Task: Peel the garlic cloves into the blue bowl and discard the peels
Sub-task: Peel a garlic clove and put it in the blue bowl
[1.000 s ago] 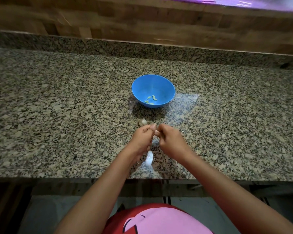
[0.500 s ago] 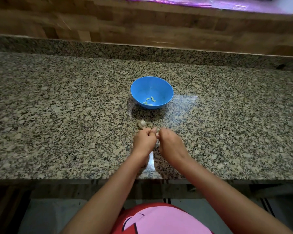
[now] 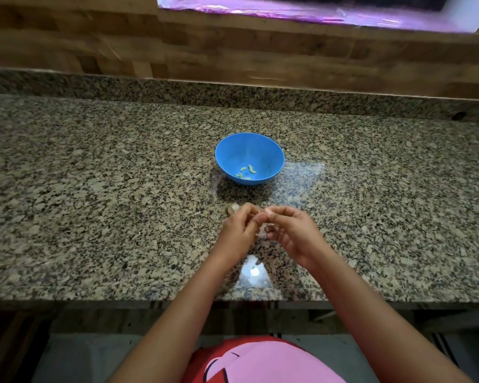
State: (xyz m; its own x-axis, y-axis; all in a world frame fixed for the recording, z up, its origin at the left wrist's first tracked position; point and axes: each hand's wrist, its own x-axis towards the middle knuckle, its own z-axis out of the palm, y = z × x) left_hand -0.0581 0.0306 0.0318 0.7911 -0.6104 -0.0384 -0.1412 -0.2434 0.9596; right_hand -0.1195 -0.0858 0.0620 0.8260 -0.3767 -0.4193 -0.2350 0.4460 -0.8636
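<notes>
You stand at a speckled granite bench (image 3: 94, 203). Behind the bench you see a wooden wall (image 3: 67, 37) and a purple-lit window (image 3: 315, 12).

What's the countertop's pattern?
Speckled granite: the countertop has tan, grey and black flecks, shown best in the head view.

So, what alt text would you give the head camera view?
The left hand and right hand pinch a garlic clove together over a speckled granite counter. Beyond them stands a blue bowl holding a few peeled cloves; an unpeeled clove lies beside the left hand.
</notes>
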